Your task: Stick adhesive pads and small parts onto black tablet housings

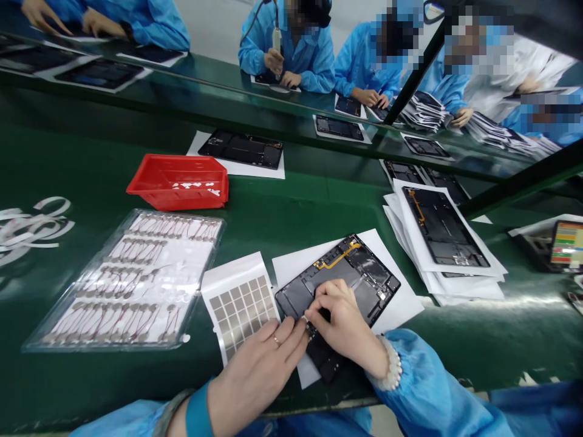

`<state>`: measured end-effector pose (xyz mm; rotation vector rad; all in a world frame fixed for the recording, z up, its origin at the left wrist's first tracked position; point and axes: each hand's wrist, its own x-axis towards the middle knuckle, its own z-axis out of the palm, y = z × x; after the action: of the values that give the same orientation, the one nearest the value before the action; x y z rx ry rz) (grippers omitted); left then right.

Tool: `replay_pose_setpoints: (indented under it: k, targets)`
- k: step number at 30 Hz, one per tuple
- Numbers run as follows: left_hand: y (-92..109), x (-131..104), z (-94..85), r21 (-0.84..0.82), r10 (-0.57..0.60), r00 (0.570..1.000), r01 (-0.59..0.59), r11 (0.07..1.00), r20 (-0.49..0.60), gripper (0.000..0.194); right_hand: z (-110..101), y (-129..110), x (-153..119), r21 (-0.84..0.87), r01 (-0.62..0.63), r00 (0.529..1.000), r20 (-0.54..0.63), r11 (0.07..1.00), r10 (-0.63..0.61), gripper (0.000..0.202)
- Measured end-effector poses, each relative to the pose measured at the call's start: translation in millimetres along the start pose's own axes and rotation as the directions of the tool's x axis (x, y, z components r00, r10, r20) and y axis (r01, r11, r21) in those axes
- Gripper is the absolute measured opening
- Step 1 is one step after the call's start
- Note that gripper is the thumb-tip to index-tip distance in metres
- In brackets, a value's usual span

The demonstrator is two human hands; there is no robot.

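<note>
Green tabletop holding red bin, far left. Left hand lying flat, loose, by sticker sheet. Right hand pinching over black tablet; cannot tell what.

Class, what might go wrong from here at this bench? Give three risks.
The left hand partly covers the sheet of grey squares and might drag it. The right hand is over the black panel and could scuff it. The paper-and-panel stack lies askew and may slide if bumped.
</note>
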<state>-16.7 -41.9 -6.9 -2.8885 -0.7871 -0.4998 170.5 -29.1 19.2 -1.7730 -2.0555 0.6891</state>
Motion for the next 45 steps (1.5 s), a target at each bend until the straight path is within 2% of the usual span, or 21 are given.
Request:
replay_pose_setpoints:
  k: [4, 7, 9, 10, 12, 16, 18, 22, 26, 30, 33, 37, 41, 45]
  targets:
    - [0.7, 3.5, -3.3, 0.002, 0.010, 1.000, -0.010, 1.000, 0.016, 0.030, -8.0, 1.7, 1.7, -0.135, 0.075, 0.997, 0.008, 0.988, -0.075, 0.020]
    - [-2.1, 5.6, -5.1, -0.001, 0.017, 0.999, -0.017, 1.000, 0.035, 0.028, -18.7, 13.1, 6.4, -0.214, 0.073, 0.985, -0.140, 0.974, -0.105, 0.019]
    - [-6.2, 7.9, -5.3, -0.018, 0.027, 0.999, -0.027, 0.999, 0.040, 0.028, -23.7, 23.6, 10.0, -0.163, 0.062, 0.966, -0.236, 0.985, -0.100, 0.023]
    - [-8.6, 9.6, -5.1, -0.033, 0.041, 0.998, -0.040, 0.999, 0.045, 0.027, -24.5, 28.4, 11.7, -0.122, 0.074, 0.965, -0.242, 0.990, -0.102, 0.024]
    - [-13.3, 14.2, -4.7, -0.079, 0.068, 0.996, -0.063, 0.995, 0.063, 0.023, -21.9, 35.5, 14.1, -0.073, 0.116, 0.973, -0.192, 0.990, -0.129, 0.022]
    - [-18.7, 24.3, -6.1, -0.178, 0.092, 0.988, -0.068, 0.982, 0.126, 0.015, -10.2, 39.0, 16.8, -0.149, 0.130, 0.981, -0.126, 0.980, -0.149, 0.017]
    - [-19.9, 27.9, -8.3, -0.222, 0.091, 0.986, -0.058, 0.973, 0.142, 0.013, -7.4, 38.8, 17.6, -0.156, 0.129, 0.983, -0.113, 0.979, -0.147, 0.016]
    - [-22.2, 31.3, -11.8, -0.287, 0.015, 0.990, 0.027, 0.958, 0.142, 0.009, -8.2, 40.0, 17.8, -0.128, 0.129, 0.984, -0.110, 0.983, -0.143, 0.016]
    - [-21.9, 30.9, -10.6, -0.337, 0.029, 0.990, 0.020, 0.941, 0.139, 0.005, -9.4, 41.1, 17.3, -0.121, 0.130, 0.984, -0.107, 0.984, -0.143, 0.015]
    - [-22.1, 29.7, -8.7, -0.358, 0.030, 0.991, 0.018, 0.934, 0.127, 0.010, -9.9, 41.1, 17.5, -0.118, 0.132, 0.985, -0.098, 0.984, -0.144, 0.015]
    - [-27.0, 28.0, -8.1, -0.333, 0.011, 0.993, 0.029, 0.942, 0.117, 0.018, -10.4, 41.1, 17.5, -0.116, 0.137, 0.985, -0.092, 0.984, -0.148, 0.015]
    - [-31.9, 24.1, -7.7, -0.221, -0.057, 0.995, 0.074, 0.973, 0.080, 0.025, -10.3, 41.3, 17.7, -0.123, 0.123, 0.986, -0.096, 0.985, -0.135, 0.016]
    - [-18.4, 21.5, -8.8, -0.262, -0.010, 0.997, 0.029, 0.965, 0.074, 0.030, -8.3, 43.5, 17.9, -0.129, 0.139, 0.983, -0.098, 0.982, -0.152, 0.015]
    - [-5.6, 19.6, -22.2, -0.125, -0.098, 0.989, 0.112, 0.986, 0.109, 0.032, -4.2, 48.7, 15.6, -0.125, 0.191, 0.969, -0.133, 0.974, -0.207, 0.016]
